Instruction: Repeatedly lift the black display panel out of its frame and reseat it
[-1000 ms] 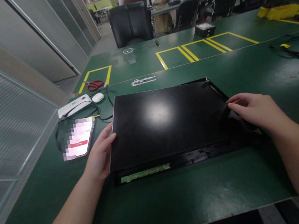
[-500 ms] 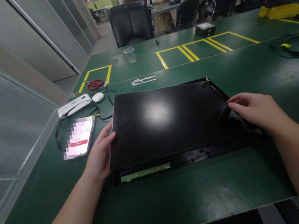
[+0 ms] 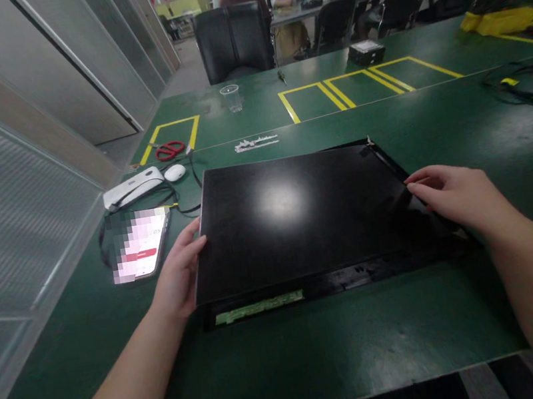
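Panel [image 3: 294, 215]: black, glossy, flat, rectangular; side edges clasped by left hand [image 3: 177, 274] and right hand [image 3: 453, 197]. Phone [image 3: 139, 245] lies just outside the left grip; bare counter [image 3: 320, 346] is seen nearer.

Green benches [image 3: 282, 359] w/ yellow tape, black chair [image 3: 233, 41], frosted partition wall [image 3: 3, 200].

You have one black panel [image 3: 294, 218] before you. To its left lie one phone [image 3: 140, 243], one white mouse [image 3: 174, 172] and one pair of red scissors [image 3: 168, 150]; behind it stands one plastic cup [image 3: 231, 98].
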Demonstrator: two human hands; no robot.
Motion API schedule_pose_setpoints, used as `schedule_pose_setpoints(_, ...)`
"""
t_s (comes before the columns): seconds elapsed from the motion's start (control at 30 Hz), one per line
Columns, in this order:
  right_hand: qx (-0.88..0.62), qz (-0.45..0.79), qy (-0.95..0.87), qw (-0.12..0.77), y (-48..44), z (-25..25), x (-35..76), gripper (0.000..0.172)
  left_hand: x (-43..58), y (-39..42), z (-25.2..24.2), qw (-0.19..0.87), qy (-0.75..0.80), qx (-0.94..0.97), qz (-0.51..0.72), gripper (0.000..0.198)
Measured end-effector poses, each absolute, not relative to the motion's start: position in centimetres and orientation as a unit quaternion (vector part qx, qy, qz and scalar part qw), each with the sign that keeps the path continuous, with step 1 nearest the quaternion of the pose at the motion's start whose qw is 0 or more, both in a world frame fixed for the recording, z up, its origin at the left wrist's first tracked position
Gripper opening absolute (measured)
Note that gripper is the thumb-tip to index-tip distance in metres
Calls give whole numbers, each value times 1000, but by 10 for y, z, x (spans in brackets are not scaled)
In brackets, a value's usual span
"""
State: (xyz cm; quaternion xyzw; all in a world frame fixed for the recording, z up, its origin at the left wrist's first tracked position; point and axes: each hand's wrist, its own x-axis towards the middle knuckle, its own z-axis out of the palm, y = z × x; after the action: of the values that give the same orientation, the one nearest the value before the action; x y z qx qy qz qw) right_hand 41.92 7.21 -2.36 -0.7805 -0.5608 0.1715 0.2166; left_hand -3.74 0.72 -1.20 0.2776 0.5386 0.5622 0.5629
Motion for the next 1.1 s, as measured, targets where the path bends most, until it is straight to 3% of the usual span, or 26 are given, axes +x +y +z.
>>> schedule_pose_setpoints(1.1,-783,166,-566,198,73,-23,421,41,-33,8,-8,557,572,268,539,72)
